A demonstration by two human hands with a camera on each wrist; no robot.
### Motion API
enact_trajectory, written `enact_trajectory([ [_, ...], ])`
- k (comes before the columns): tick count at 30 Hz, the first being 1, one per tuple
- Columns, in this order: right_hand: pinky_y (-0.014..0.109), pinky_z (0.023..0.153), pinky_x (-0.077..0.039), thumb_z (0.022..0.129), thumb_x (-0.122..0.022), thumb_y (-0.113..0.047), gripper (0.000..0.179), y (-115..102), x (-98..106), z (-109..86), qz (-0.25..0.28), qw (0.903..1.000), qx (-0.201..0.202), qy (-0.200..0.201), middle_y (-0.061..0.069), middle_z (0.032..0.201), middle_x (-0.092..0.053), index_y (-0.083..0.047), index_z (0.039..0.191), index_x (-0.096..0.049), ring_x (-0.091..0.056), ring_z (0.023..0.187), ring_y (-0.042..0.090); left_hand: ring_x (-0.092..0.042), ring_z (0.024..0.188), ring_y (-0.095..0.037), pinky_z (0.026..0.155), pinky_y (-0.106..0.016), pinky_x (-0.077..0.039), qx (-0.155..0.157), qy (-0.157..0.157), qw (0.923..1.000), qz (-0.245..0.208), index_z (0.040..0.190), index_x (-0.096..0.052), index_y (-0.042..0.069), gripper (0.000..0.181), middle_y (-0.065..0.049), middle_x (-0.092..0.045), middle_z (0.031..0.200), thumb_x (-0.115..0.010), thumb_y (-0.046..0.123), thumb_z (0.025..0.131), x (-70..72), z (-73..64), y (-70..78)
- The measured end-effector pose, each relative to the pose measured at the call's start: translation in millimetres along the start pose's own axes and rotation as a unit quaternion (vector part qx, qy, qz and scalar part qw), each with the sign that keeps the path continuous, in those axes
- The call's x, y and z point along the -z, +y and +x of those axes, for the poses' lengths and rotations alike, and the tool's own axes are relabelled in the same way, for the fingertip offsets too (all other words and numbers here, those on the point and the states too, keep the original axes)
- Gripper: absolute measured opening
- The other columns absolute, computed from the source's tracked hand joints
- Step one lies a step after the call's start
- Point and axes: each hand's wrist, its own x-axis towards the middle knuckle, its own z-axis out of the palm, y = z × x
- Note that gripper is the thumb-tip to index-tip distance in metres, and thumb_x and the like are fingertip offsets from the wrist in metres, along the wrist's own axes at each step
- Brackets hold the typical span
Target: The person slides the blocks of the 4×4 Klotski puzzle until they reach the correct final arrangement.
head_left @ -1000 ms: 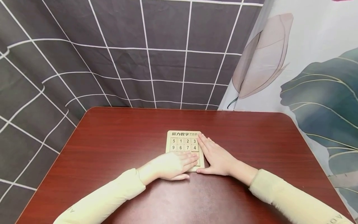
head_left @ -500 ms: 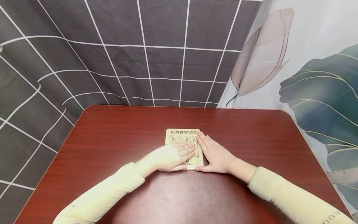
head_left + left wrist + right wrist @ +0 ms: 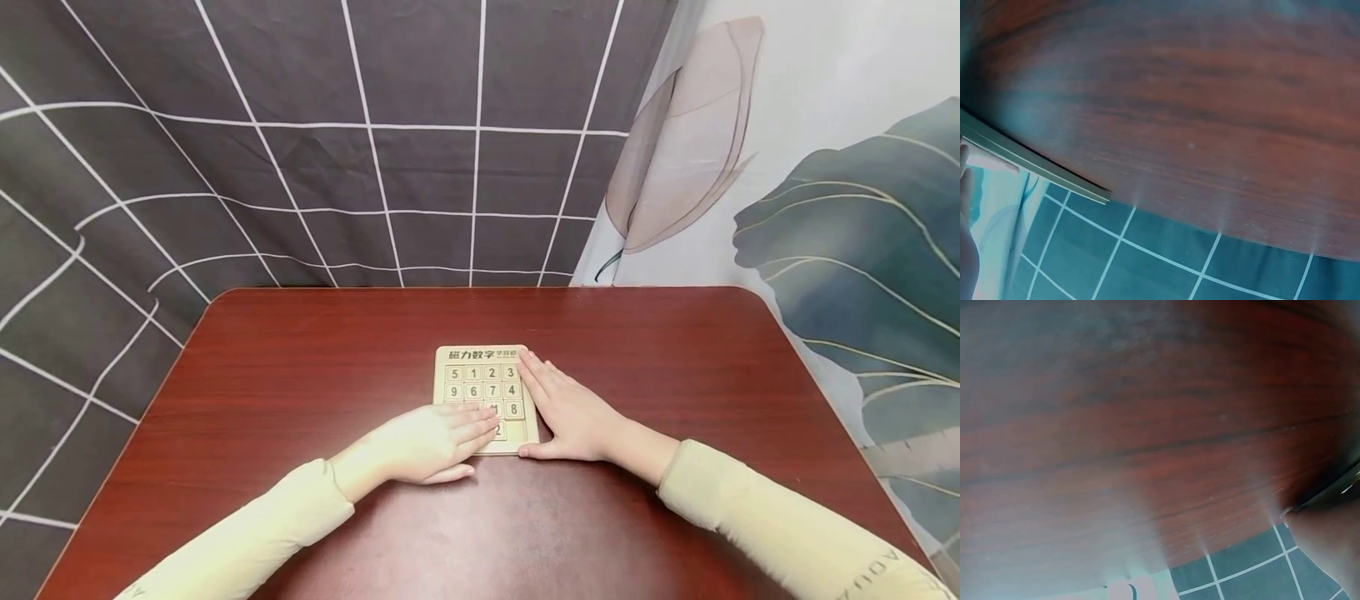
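Note:
A pale number sliding puzzle (image 3: 519, 433) lies flat on the table, its printed heading at the far end. The rows 5 1 2 3 and 9 6 7 4 show in full; below them an 8 tile (image 3: 513, 409) stands above a bare slot at the lower right. My left hand (image 3: 431, 442) rests palm down over the lower left tiles, fingers straight, covering several numbers. Along the puzzle's right edge lie the straight fingers of my right hand (image 3: 573, 417), its thumb at the near right corner. The left wrist view catches the puzzle's side edge (image 3: 1035, 164).
The reddish-brown table (image 3: 315, 350) has rounded far corners. Behind it hangs a dark grey curtain (image 3: 420, 167) with white grid lines. A white curtain (image 3: 810, 67) with leaf prints hangs at the right.
My left hand slid up over the middle rows, then back down and left, uncovering the 4 and 8 tiles. My right hand keeps its place at the puzzle's edge. The head view has shifted slightly.

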Motion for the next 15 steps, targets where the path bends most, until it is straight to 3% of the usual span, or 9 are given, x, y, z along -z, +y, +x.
enact_trajectory([
  [8, 0.052, 0.134, -0.028, 0.09, -0.069, -0.068, 0.121, 1.1, -0.7, -0.9, 0.01, 0.9999, 0.001, -0.003, 0.026, 0.177, -0.008, 0.01, 0.165, -0.016, -0.017, 0.166, 0.037, -0.065, 0.138, -0.022, 0.119, -0.035, -0.051, 0.008, 0.007, 0.9997, -0.023, 0.144, -0.064, 0.002, 0.061, -0.011, -0.068, 0.146, -0.062, 0.048, 0.104, 0.0, 9.9, 4.3],
  [15, 0.053, 0.133, -0.028, 0.09, -0.07, -0.067, 0.121, 1.9, -1.8, -0.3, 0.012, 0.9999, 0.004, 0.001, 0.027, 0.177, -0.009, 0.01, 0.165, -0.016, -0.018, 0.165, 0.038, -0.061, 0.143, -0.022, 0.122, -0.033, -0.048, 0.012, -0.011, 0.9994, -0.032, 0.147, -0.061, 0.003, 0.06, -0.012, -0.063, 0.152, -0.057, 0.048, 0.107, -4.2, 17.9, 7.1],
])
